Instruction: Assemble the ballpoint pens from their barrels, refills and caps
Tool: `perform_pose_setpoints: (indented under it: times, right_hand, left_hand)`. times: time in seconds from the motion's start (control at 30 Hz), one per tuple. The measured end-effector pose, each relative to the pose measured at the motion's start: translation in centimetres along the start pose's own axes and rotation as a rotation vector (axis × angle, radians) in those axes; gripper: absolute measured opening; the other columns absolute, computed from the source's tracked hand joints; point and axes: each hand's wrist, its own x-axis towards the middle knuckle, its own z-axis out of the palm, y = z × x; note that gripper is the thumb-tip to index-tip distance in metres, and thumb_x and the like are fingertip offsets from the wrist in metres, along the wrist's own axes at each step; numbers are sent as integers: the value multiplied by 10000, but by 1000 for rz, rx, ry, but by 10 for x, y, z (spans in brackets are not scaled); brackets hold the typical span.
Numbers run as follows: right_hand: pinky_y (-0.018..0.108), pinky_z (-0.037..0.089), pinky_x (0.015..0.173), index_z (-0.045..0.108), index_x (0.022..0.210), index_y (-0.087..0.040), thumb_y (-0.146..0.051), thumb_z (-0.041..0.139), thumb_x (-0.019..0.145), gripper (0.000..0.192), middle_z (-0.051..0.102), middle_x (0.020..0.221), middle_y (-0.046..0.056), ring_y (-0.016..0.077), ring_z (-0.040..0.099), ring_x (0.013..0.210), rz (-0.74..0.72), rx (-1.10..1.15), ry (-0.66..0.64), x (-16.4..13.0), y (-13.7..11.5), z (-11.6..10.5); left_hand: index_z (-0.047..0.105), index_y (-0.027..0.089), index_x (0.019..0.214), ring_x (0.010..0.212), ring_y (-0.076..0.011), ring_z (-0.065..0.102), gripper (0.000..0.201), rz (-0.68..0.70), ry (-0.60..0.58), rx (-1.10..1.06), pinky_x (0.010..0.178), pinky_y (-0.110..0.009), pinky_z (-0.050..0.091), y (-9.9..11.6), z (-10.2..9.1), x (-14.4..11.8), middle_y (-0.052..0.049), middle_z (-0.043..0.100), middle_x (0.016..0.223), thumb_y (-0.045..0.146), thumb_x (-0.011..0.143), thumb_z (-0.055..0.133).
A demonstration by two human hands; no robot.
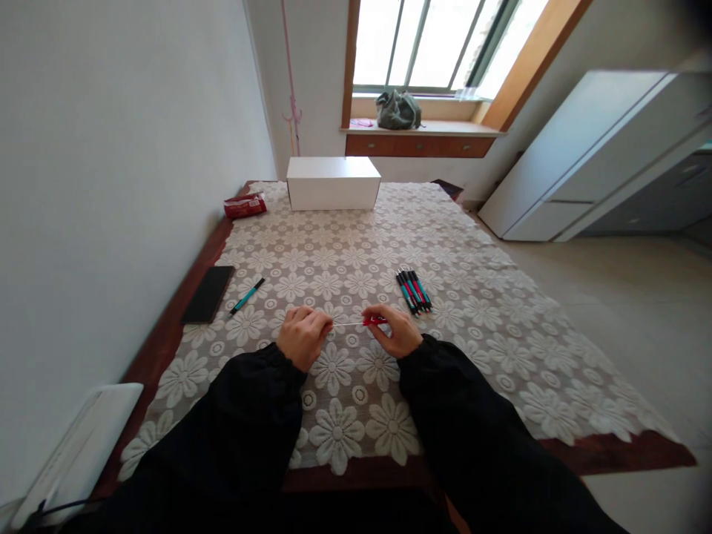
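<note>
A: Left of your hands lie a phone (208, 294) and a loose teal pen (248, 295). Your left hand (303, 336) pinches the thin refill (348, 323).

B: Your right hand (396, 331) grips the red pen barrel (374, 320). Pull crookedly and that refill could bend; your right sleeve might scatter the pen bundle (414, 291) beyond.

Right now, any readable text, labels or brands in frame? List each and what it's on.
None legible.
Red packet: print too small to read.
White box: blank faces.
Pens and the red pen part in the right hand: no readable marking.
Black slab: no visible text.
</note>
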Motion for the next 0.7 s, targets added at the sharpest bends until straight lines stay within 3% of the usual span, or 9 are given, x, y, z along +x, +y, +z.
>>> perform_pose_setpoints:
  times: [0.4, 0.7]
  right_hand:
    - [366, 602, 828, 645, 1163, -265, -222, 581, 924, 250, 747, 1002, 51, 207, 711, 893, -65, -12, -65, -3, -4, 13]
    - [361, 590, 839, 630, 1155, -244, -230, 526, 990, 196, 739, 992, 75, 214, 709, 906, -157, -93, -51, -1, -12, 16]
  left_hand:
    - [674, 230, 931, 931, -225, 622, 176, 58, 21, -48, 945, -425, 435, 9, 5, -3, -26, 749, 908, 279, 1010, 525]
    - [658, 203, 914, 905, -235, 623, 131, 15, 50, -114, 897, -417, 451, 11, 2, -3, -41, 729, 877, 255, 982, 559]
